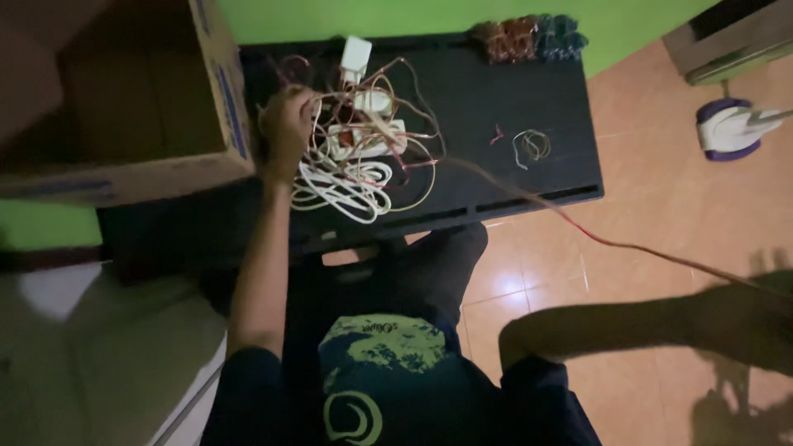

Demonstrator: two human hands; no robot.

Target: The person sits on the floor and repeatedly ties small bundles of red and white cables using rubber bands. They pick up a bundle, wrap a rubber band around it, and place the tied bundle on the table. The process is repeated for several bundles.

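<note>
- left hand [285, 132] is fisted down into the tangle of cables [355, 157] on the black table [512, 91], right by the cardboard box [124, 107]
- right hand [756, 318] is flung out over the tiled floor [644, 215], blurry, seems to be closed on the reddish cable [578, 227] pulled taut from the pile
- cables look light and floppy but will probably snag, so better to hold one strand than the clump
- white power strip [368, 140] is buried in there, likely the only stiff bit
</note>
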